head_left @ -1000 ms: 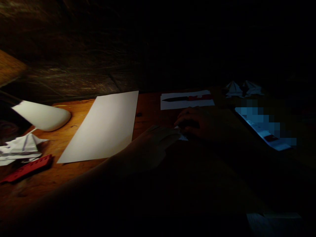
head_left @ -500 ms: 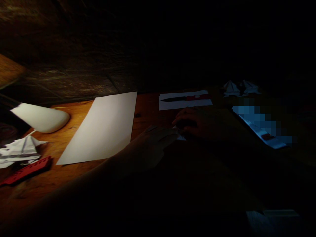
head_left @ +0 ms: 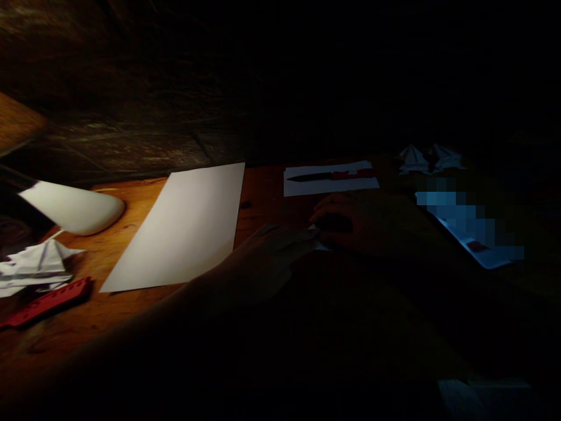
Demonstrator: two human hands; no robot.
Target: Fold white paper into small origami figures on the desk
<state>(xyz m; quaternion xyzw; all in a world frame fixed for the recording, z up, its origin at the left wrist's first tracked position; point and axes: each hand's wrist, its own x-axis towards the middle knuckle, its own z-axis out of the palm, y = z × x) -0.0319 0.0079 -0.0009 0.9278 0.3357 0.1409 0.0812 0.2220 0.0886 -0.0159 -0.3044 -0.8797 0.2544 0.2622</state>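
Note:
A small white piece of folded paper (head_left: 322,246) lies on the dark tabletop, mostly covered by my fingers. My left hand (head_left: 276,251) reaches in from the left, its fingertips closed on the paper's left side. From the right, my right hand (head_left: 348,219) curls thumb and fingers onto the other side of it. Deep shadow hides the exact grip. Just beyond my hands a knife (head_left: 331,175) with a dark blade and red handle rests on a stack of white paper slips (head_left: 298,189). A large white sheet (head_left: 184,228) lies left of my hands.
A white lamp base (head_left: 83,209) stands at the left on the wooden table (head_left: 131,199). Near it are crumpled-looking folded paper (head_left: 44,263) and a red notched object (head_left: 50,304). Two folded paper shapes (head_left: 414,161) sit back right, behind a lit phone-like screen (head_left: 468,228).
Both hands stay at the small paper with hardly any movement. The view has shifted slightly, and a little less of the paper shows between my fingers.

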